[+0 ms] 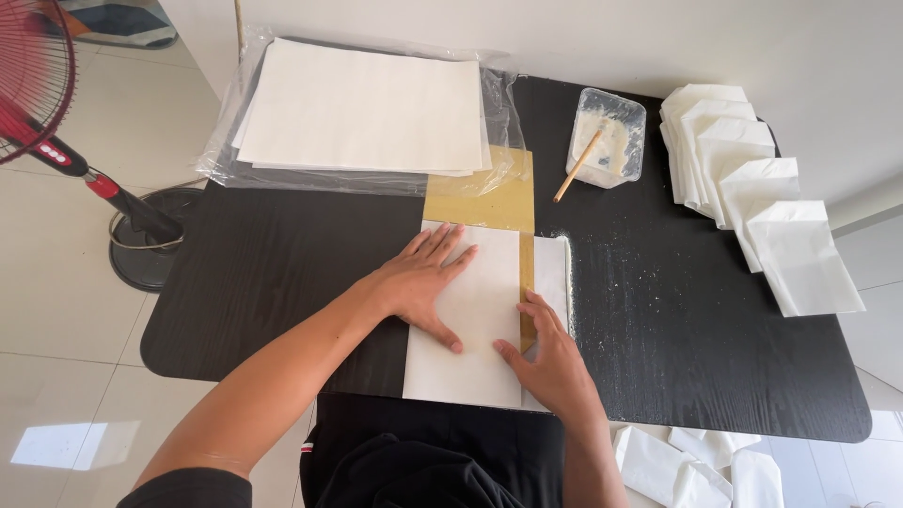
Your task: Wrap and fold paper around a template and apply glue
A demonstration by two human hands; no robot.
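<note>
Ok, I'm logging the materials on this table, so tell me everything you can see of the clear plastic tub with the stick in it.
The plastic tub is a small, clear, rectangular container with rounded corners and no lid, standing upright on the black table toward its far edge, right of the bagged paper stack. Its inside is smeared with a whitish paste. A thin wooden stick leans in it, the lower end poking out over the near rim toward the table. White specks dot the table nearby. Neither hand touches it.

home room | tiled floor (66,310); standing fan (38,85); black table (715,348)
</note>
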